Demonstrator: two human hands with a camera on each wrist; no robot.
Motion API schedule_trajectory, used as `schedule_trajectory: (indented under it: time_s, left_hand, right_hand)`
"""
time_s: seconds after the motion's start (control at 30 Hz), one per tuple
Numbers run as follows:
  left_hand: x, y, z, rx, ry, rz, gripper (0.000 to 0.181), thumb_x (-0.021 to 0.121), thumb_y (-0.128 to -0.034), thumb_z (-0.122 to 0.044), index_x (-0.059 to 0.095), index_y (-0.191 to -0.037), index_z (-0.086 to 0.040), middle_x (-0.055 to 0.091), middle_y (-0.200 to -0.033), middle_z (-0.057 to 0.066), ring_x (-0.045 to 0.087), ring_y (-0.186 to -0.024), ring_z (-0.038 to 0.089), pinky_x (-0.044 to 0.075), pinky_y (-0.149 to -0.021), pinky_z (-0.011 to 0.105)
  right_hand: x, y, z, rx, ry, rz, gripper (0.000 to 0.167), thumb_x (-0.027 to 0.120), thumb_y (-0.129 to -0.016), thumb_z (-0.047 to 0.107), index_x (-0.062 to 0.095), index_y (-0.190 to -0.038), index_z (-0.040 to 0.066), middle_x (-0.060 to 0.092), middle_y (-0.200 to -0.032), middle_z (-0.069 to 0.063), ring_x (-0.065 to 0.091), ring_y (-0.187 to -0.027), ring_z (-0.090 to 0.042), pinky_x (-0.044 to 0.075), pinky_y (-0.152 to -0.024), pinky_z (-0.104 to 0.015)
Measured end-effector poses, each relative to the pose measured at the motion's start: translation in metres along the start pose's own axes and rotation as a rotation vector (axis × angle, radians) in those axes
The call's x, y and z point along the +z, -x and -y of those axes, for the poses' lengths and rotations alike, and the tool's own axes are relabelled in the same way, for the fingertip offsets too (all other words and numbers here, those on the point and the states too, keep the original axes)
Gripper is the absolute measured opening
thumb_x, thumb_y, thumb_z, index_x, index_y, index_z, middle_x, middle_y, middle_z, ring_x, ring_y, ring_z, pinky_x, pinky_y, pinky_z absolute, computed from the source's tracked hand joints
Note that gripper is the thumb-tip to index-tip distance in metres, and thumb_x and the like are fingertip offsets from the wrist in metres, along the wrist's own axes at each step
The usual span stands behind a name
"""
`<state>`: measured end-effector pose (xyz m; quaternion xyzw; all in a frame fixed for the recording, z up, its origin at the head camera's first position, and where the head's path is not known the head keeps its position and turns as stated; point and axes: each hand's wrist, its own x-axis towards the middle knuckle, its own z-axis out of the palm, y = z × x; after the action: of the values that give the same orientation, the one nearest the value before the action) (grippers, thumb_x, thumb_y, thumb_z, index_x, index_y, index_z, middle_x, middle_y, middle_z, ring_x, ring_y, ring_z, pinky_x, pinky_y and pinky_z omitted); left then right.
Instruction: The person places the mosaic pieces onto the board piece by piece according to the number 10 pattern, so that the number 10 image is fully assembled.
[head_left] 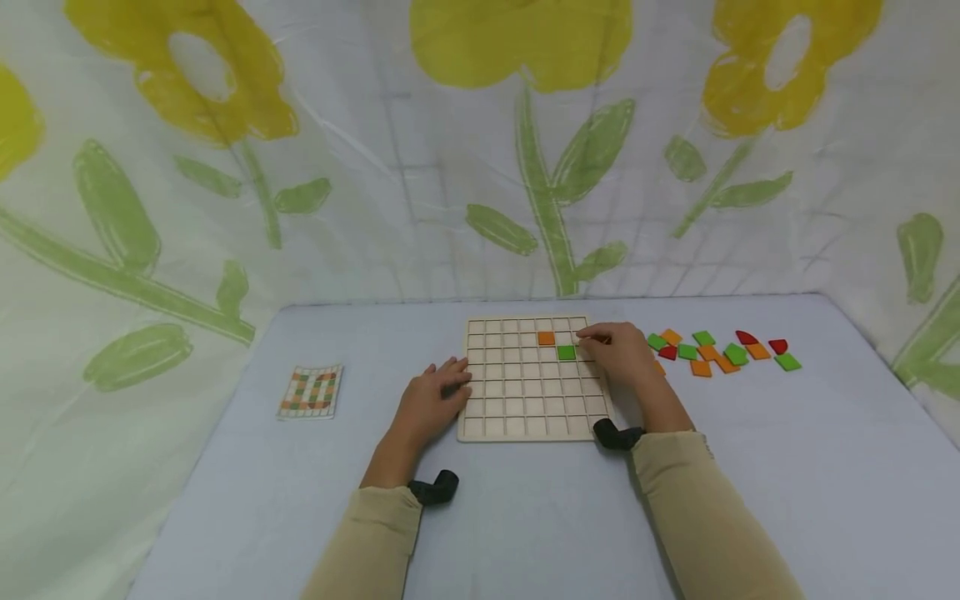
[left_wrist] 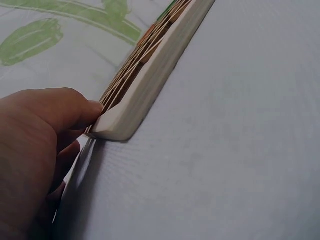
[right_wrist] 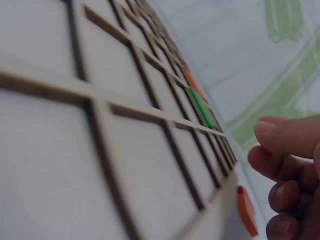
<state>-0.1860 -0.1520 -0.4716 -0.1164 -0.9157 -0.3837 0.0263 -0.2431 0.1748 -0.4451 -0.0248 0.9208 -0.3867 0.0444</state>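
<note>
The surface (head_left: 525, 525) carries your gridded board (head_left: 514, 393), lying flat between your two hands. Your left hand (head_left: 429, 406) has its fingers loosely bent, touching the board's left edge. Your right hand (head_left: 624, 354) is over the far right side, thumb and forefinger nearly together with no piece visible between them. Left of your left hand lies a patterned card (head_left: 310, 393); beyond your right, loose tiles (head_left: 701, 368). In the board sit an orange square (head_left: 546, 338) and a green square (head_left: 566, 353), diagonally adjacent.

The head camera overlooks the board (head_left: 536, 387), wrist cameras seemingly nearer.
</note>
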Motion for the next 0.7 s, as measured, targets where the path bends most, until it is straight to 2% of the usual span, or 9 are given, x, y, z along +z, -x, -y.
schedule_trajectory:
  time_s: [0.13,0.23,0.3,0.37,0.43,0.53,0.6,0.7]
  left_hand:
    - [0.001,0.000,0.001,0.019,-0.011,-0.006,0.030,0.068,-0.0932,-0.021,0.071,-0.121,-0.010,0.057,-0.141,-0.003,0.050,-0.135,0.017,0.027,-0.123,0.042]
    - [0.000,-0.001,0.000,0.034,-0.009,-0.021,0.029,0.068,-0.0930,-0.020,0.071,-0.120,-0.009,0.058,-0.140,-0.002,0.051,-0.134,0.017,0.027,-0.123,0.041]
    - [0.000,-0.002,0.000,0.042,-0.007,-0.029,0.029,0.068,-0.0929,-0.019,0.072,-0.119,-0.008,0.058,-0.140,-0.001,0.052,-0.133,0.017,0.028,-0.123,0.041]
    - [0.000,-0.002,-0.001,0.043,-0.004,-0.029,0.029,0.068,-0.0927,-0.019,0.072,-0.119,-0.008,0.059,-0.139,-0.001,0.052,-0.133,0.017,0.027,-0.123,0.040]
    - [0.000,-0.002,-0.001,0.031,-0.003,-0.019,0.029,0.068,-0.0929,-0.020,0.072,-0.119,-0.009,0.058,-0.140,-0.002,0.052,-0.133,0.016,0.027,-0.123,0.039]
    - [0.000,-0.002,0.000,0.014,-0.005,-0.004,0.029,0.068,-0.0931,-0.021,0.071,-0.120,-0.010,0.057,-0.140,-0.004,0.051,-0.134,0.014,0.026,-0.124,0.038]
    - [0.001,-0.002,0.001,0.009,-0.001,-0.001,0.029,0.067,-0.0935,-0.021,0.071,-0.120,-0.010,0.057,-0.140,-0.005,0.050,-0.134,0.014,0.026,-0.124,0.037]
    - [0.002,-0.001,0.003,0.015,0.003,-0.007,0.029,0.068,-0.0933,-0.021,0.072,-0.120,-0.010,0.058,-0.140,-0.004,0.051,-0.134,0.014,0.026,-0.124,0.038]
  right_hand:
    - [-0.016,0.001,-0.006,0.043,0.000,-0.083,0.026,0.058,-0.099,0.025,0.070,-0.121,0.016,0.067,-0.105,-0.010,0.055,-0.088,-0.025,0.049,-0.066,-0.029]
    - [-0.027,0.002,-0.011,0.048,0.025,-0.143,0.029,0.059,-0.098,0.020,0.068,-0.124,0.011,0.066,-0.108,-0.013,0.053,-0.089,-0.027,0.048,-0.064,-0.030]
    - [-0.032,0.003,-0.013,0.049,0.039,-0.164,0.032,0.059,-0.097,0.018,0.065,-0.128,0.009,0.063,-0.116,-0.015,0.052,-0.094,-0.030,0.050,-0.067,-0.034]
    - [-0.035,0.002,-0.015,0.053,0.046,-0.142,0.036,0.059,-0.097,0.018,0.062,-0.132,0.009,0.058,-0.128,-0.017,0.053,-0.104,-0.034,0.053,-0.076,-0.042]
    - [-0.034,0.001,-0.018,0.027,0.088,-0.075,0.041,0.059,-0.097,0.019,0.058,-0.137,0.009,0.052,-0.139,-0.020,0.050,-0.119,-0.041,0.051,-0.092,-0.053]
    - [-0.029,-0.003,-0.024,-0.037,0.157,0.033,0.045,0.060,-0.097,0.021,0.054,-0.141,0.009,0.044,-0.151,-0.018,0.037,-0.138,-0.043,0.036,-0.112,-0.060]
    - [-0.026,-0.005,-0.025,-0.079,0.202,0.073,0.044,0.061,-0.097,0.020,0.055,-0.140,0.008,0.043,-0.152,-0.017,0.032,-0.143,-0.042,0.028,-0.117,-0.060]
    - [-0.022,-0.004,-0.023,-0.078,0.236,0.076,0.039,0.061,-0.096,0.016,0.061,-0.134,0.008,0.049,-0.148,-0.016,0.037,-0.140,-0.042,0.031,-0.116,-0.060]
